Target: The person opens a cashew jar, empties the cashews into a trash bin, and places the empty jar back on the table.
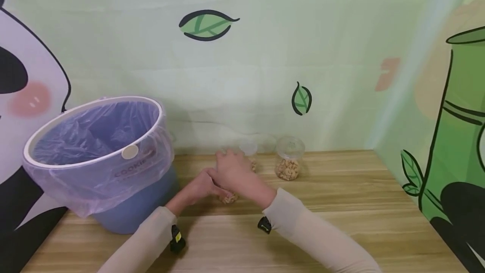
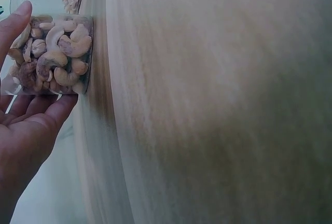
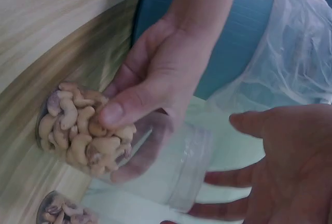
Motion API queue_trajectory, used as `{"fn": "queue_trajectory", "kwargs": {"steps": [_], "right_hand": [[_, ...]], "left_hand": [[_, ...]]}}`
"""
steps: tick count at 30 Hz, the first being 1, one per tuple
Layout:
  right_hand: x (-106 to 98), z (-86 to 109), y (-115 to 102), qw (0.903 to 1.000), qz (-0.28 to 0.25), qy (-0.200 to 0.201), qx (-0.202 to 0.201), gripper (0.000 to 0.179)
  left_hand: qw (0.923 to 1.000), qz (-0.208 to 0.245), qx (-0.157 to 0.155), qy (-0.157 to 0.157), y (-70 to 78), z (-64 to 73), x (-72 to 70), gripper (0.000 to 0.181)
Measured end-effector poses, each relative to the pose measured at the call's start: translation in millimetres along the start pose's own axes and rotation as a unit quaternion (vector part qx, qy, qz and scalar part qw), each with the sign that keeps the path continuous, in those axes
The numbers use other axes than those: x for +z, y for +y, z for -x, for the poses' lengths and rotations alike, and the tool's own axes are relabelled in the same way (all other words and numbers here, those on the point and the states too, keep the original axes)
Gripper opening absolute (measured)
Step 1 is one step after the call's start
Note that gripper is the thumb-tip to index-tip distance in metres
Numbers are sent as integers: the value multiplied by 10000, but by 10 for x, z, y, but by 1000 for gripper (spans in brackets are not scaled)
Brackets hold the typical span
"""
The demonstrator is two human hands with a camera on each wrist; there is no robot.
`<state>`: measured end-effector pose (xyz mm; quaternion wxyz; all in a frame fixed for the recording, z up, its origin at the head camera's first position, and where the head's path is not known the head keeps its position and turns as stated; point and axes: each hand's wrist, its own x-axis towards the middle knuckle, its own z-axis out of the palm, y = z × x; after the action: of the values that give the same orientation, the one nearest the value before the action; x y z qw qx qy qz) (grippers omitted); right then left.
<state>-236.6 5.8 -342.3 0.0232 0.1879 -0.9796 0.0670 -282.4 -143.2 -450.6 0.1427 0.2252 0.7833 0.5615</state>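
Observation:
A clear jar part-filled with cashews (image 3: 85, 130) is tilted close to the wooden tabletop. My left hand (image 1: 198, 186) grips it round the side, the thumb across one face and the fingers behind. At the jar's clear top end is my right hand (image 3: 290, 167), its fingers fairly straight by the rim and its thumb spread away from it. Whether those fingertips touch the rim I cannot tell. In the head view my right hand (image 1: 235, 172) covers most of this jar, leaving just some cashews (image 1: 228, 198) showing below.
Behind my right hand stands another clear jar (image 1: 249, 148) of nuts, partly hidden. To its right is a further jar (image 1: 289, 167) with nuts in its lower half. A large blue bin (image 1: 130, 205) with a purple plastic liner (image 1: 94, 188) stands at left. A printed cloth (image 1: 246, 75) hangs behind.

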Motion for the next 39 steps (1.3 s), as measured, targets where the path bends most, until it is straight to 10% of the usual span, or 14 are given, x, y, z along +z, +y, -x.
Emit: {"fn": "queue_trajectory", "kwargs": {"steps": [5,17,29,39], "right_hand": [[92,-2,-79,9976,390,-12,579,59],[154,-22,-55,9978,507,196,369,51],[-12,-89,182,9878,116,25,-1554,33],[-71,-213,388,9704,-683,-849,-2158,43]], "left_hand": [[9998,155,51,-69,-16,2,17,12],[9999,-117,-34,-20,-11,26,23,11],[9995,-299,38,70,-57,22,8,48],[9987,-448,-179,171,-20,20,5,30]]}}
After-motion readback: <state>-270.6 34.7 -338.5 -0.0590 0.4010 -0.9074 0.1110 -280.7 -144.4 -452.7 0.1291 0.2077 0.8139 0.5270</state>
